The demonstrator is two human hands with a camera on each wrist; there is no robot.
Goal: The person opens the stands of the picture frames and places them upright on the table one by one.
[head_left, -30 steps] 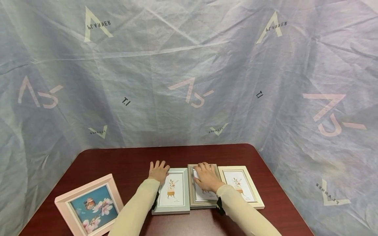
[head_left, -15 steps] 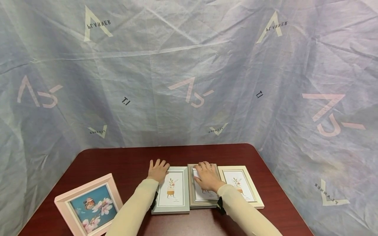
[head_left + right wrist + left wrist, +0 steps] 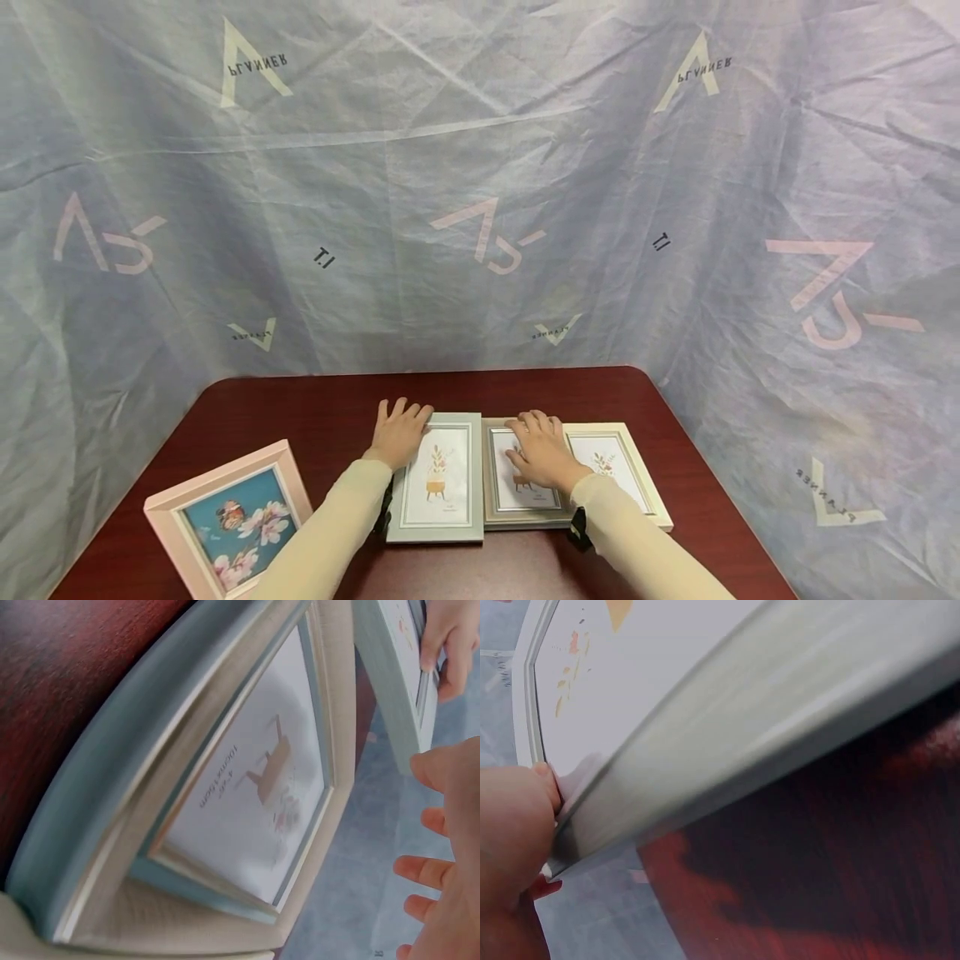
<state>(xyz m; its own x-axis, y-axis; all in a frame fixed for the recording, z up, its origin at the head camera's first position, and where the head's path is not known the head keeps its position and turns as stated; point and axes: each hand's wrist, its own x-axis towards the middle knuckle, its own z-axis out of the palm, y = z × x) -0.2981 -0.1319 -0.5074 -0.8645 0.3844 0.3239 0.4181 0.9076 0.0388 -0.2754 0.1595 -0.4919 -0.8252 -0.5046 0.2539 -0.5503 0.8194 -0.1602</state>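
Note:
My left hand (image 3: 398, 435) grips the far left corner of a pale grey-green picture frame (image 3: 476, 483), thumb on its face and fingers behind. That frame's far end is raised, as the left wrist view shows table beneath its side (image 3: 742, 742). In the right wrist view the left hand (image 3: 454, 645) pinches the lifted corner. My right hand (image 3: 545, 450) hovers over the taupe picture frame (image 3: 491, 492), fingers spread and holding nothing. Its fingers (image 3: 424, 871) are apart from the taupe frame's face in the right wrist view. Both frames carry a print of a potted plant.
A cream picture frame (image 3: 651, 492) lies right of the taupe one, partly behind the right forearm. At front left stands a tilted pink frame (image 3: 213, 475) with a butterfly and blossoms. A grey cloth (image 3: 390, 292) hangs behind the dark red table (image 3: 300, 408).
My left hand has raised the far end of the grey-green frame. The right hand has moved slightly right and come off the taupe frame.

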